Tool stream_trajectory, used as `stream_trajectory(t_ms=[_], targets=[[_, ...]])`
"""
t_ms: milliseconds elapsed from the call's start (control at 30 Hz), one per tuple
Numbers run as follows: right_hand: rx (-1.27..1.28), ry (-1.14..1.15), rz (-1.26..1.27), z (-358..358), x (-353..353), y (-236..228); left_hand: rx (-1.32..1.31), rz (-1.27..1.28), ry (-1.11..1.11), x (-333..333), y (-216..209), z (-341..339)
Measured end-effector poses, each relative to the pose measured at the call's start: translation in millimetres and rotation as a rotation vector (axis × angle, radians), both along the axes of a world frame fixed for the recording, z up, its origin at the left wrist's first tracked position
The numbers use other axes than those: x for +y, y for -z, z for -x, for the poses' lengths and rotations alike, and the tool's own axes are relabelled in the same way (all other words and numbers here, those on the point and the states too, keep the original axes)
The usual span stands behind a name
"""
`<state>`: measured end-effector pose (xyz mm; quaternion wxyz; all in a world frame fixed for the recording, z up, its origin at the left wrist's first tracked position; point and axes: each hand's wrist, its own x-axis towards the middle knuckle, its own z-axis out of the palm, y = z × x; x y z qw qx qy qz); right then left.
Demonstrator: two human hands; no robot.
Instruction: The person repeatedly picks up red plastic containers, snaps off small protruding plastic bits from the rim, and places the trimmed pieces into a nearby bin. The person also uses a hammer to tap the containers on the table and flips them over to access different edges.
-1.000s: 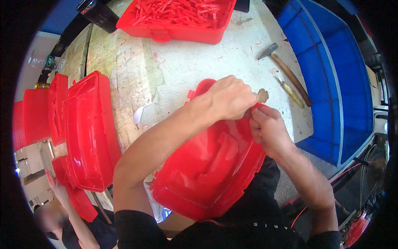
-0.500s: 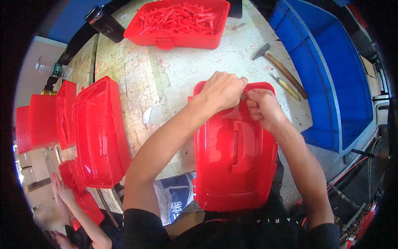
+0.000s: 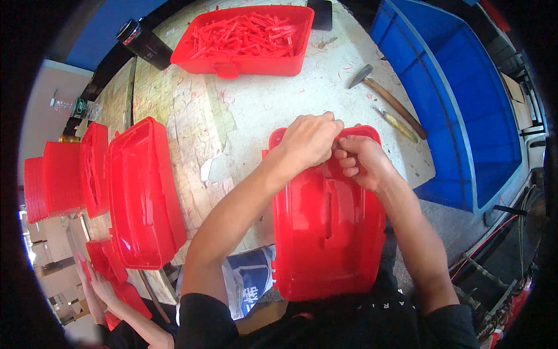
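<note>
A glossy red plastic box lid (image 3: 328, 232) lies in front of me, its lower end against my body. At its far edge my left hand (image 3: 313, 138) is closed, knuckles up, with the fingertips hidden. Close beside it my right hand (image 3: 361, 160) is curled, thumb and forefinger pinched together near the lid's far rim. Whatever sits between those fingers is too small or hidden to make out. A red box full of thin red plastic strips (image 3: 241, 38) stands farther back on the table.
At left stand a red box (image 3: 142, 195) and stacked red parts (image 3: 63, 177). A hammer (image 3: 389, 99), a yellow-handled tool (image 3: 400, 127), and a blue crate (image 3: 465, 116) are on the right. A dark cup (image 3: 143, 43) is at far left; a co-worker's hands (image 3: 102, 291) are lower left.
The whole view has shifted slightly, so the table things sit a little differently. Both of my hands stay at the lid's far edge. The co-worker's hands have moved slightly.
</note>
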<state>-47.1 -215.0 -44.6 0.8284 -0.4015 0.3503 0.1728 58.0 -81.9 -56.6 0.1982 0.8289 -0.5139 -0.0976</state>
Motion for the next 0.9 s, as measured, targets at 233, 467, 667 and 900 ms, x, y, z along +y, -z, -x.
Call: stream_trajectory(t_ms=[233,467,667,900], targets=[[0.047,-0.117,0.194,-5.2,-1.1,-15.1,0.042,-0.076,-0.008,-0.6,-2.0,2.2],[0.008,-0.081,0.100,-6.9,-7.6,-9.7,-0.004,0.019,-0.003,1.3,3.6,0.0],[0.000,0.219,-0.253,-6.8,-2.8,7.2,0.003,-0.116,-0.005,-5.3,3.1,-3.8],[-0.065,0.140,-0.035,-5.7,0.3,9.7,0.069,-0.109,0.027,-7.7,-7.0,-5.8]])
